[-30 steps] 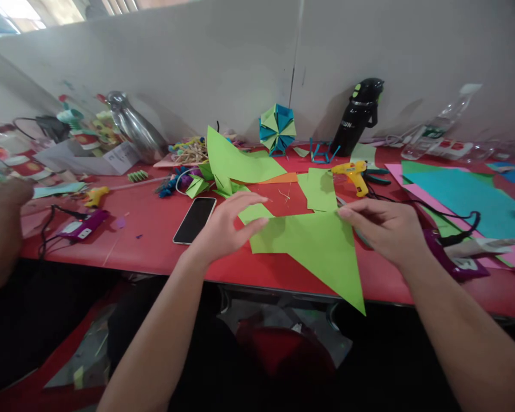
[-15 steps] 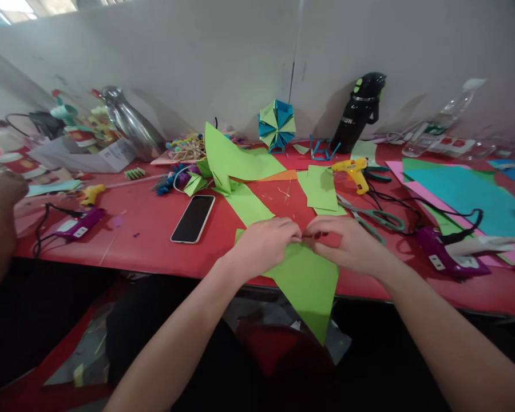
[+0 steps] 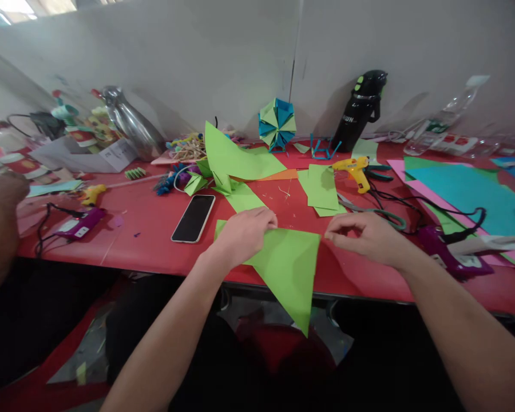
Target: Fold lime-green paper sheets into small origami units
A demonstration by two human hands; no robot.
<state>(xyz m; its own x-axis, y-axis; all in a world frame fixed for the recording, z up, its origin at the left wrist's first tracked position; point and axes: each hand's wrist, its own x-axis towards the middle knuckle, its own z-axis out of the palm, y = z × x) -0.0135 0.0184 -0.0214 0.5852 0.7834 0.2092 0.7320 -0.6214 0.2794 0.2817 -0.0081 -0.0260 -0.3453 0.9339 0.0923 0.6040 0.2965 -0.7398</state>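
My left hand (image 3: 249,232) pinches the top edge of a green paper sheet (image 3: 289,260), whose pointed corner hangs down past the table's front edge. Just right of the sheet, my right hand (image 3: 360,236) is closed with thumb and fingertips together, apart from the paper; anything between them is too small to make out. Behind my hands lie small green paper pieces (image 3: 323,187) and a large curled green sheet (image 3: 244,160). A black phone (image 3: 193,218) lies left of my left hand.
On the red table (image 3: 146,229) are a yellow glue gun (image 3: 352,170), scissors (image 3: 392,218), a purple power strip (image 3: 467,264) and coloured sheets (image 3: 476,191). A black bottle (image 3: 358,114) and a blue-green paper ball (image 3: 277,125) stand behind. Another person's hand (image 3: 2,200) is at far left.
My hands have moved apart. The left went left with the green sheet, and the right came off the sheet and moved right.
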